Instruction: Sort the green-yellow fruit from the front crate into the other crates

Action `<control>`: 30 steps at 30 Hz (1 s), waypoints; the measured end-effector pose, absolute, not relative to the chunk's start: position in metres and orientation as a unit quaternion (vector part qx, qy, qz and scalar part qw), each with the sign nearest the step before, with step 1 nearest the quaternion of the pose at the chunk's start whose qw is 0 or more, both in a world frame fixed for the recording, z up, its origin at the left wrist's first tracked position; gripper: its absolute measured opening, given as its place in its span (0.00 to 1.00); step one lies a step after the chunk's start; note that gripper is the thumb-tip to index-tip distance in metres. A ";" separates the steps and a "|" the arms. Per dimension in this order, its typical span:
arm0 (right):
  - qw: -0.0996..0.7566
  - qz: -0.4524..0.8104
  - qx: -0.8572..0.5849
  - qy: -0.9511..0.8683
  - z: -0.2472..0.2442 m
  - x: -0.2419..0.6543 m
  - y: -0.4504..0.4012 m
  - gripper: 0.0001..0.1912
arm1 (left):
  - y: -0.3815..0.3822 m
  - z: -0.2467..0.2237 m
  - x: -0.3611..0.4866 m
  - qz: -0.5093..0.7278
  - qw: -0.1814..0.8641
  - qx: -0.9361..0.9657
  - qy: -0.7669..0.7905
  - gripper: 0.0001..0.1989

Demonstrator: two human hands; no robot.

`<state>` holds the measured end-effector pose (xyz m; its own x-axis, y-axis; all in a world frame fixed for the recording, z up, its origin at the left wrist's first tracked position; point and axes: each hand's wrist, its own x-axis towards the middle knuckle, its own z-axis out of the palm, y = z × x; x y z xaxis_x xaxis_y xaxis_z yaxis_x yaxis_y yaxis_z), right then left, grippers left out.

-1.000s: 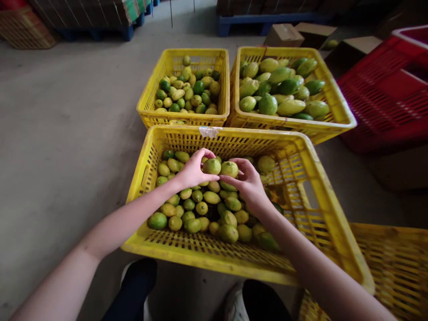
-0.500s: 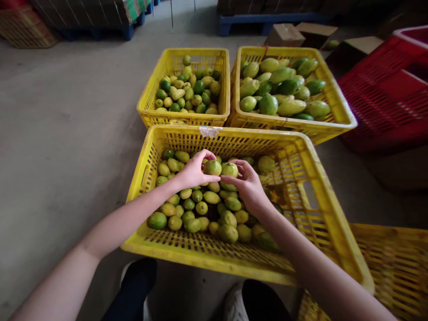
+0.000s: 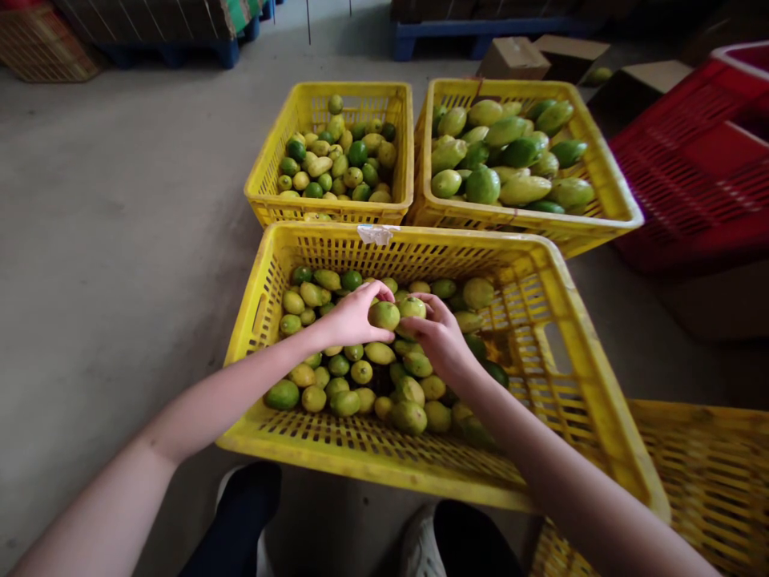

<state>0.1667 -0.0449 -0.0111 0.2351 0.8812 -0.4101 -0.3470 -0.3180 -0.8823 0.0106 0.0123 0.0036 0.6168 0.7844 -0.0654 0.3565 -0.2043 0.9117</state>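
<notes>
My left hand [image 3: 360, 314] is closed around a green-yellow lemon [image 3: 384, 316], thumb below and fingers over the top. Right beside it, my right hand [image 3: 437, 330] grips another greenish lemon [image 3: 412, 308] from its right side. Both fruits are side by side over the near yellow crate [image 3: 247, 401], which holds many green and yellow lemons. Among those beneath my hands are a yellow-green lemon [image 3: 380, 353] and a larger one [image 3: 409, 417] near the front wall. My forearms hide part of the fruit on both sides.
Behind stand a yellow crate of smaller lemons [image 3: 264, 172] and a yellow crate of larger, longer fruit [image 3: 606, 172]. A red crate [image 3: 690, 160] leans at the right. Another yellow crate [image 3: 709, 481] lies low at front right. Cardboard boxes [image 3: 513, 60] and a blue pallet [image 3: 444, 34] are farther back.
Both hands have moved slightly lower with their lemons. The left lemon has dropped a little below the right one.
</notes>
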 end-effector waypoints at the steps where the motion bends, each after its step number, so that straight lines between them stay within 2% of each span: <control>1: 0.539 0.558 -0.574 -0.260 -0.011 0.168 -0.045 0.22 | 0.012 0.005 0.011 0.220 0.511 0.736 0.386 0.23; 4: 0.556 0.546 -0.568 -0.266 -0.009 0.171 -0.043 0.20 | 0.013 0.012 0.012 0.253 0.590 0.650 0.407 0.22; 8: 0.579 0.577 -0.530 -0.226 -0.004 0.172 -0.039 0.10 | 0.014 0.020 0.013 0.263 0.758 0.437 0.406 0.18; 11: 0.565 0.614 -0.513 -0.199 0.002 0.171 -0.040 0.08 | 0.017 0.021 0.012 0.279 0.813 0.326 0.392 0.14; 13: 0.551 0.629 -0.517 -0.183 0.005 0.170 -0.040 0.09 | 0.019 0.021 0.011 0.277 0.837 0.270 0.388 0.12; 18: 0.552 0.638 -0.519 -0.140 0.009 0.168 -0.041 0.08 | 0.022 0.023 0.009 0.272 0.876 0.177 0.358 0.15; 24: 0.536 0.643 -0.537 -0.103 0.011 0.170 -0.041 0.06 | 0.018 0.027 0.013 0.256 0.853 0.225 0.394 0.06; 27: 0.547 0.644 -0.516 -0.142 0.011 0.172 -0.042 0.07 | 0.019 0.027 0.012 0.239 0.847 0.228 0.416 0.12; 30: 0.520 0.670 -0.498 -0.182 0.013 0.172 -0.043 0.10 | 0.021 0.026 0.010 0.228 0.851 0.219 0.420 0.18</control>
